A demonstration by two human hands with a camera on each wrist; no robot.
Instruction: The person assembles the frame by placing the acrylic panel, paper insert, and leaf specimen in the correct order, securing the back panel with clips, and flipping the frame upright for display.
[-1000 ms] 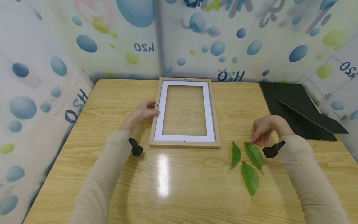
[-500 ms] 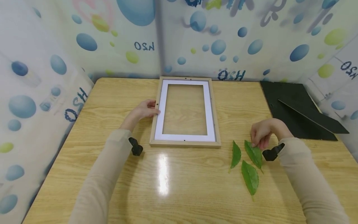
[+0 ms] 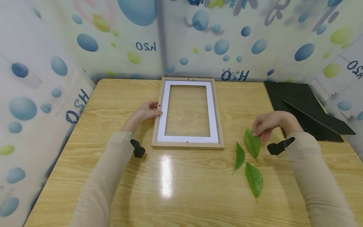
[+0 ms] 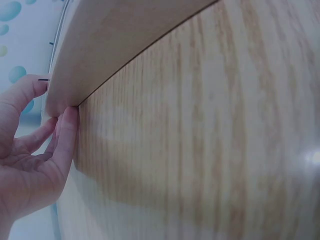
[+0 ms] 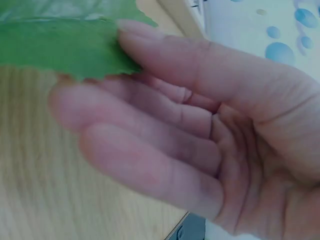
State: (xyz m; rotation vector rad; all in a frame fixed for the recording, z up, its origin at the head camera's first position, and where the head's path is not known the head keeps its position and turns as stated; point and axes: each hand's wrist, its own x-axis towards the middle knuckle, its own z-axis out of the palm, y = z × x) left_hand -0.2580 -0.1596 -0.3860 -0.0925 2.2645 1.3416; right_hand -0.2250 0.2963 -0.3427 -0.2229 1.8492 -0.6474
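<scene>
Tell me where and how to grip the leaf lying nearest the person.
Probably pinch the stem of the nearest leaf, with the fingers coming in from the near side. The leaf looks flat on the table, its stem pointing that way, while its far end sits close to the narrow leaf.

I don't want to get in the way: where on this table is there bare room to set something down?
Bare table lies before the wooden frame, between the left sleeve and two loose leaves, and between frame and black panel. Crowded: where the right hand pinches a third leaf beside those.
</scene>
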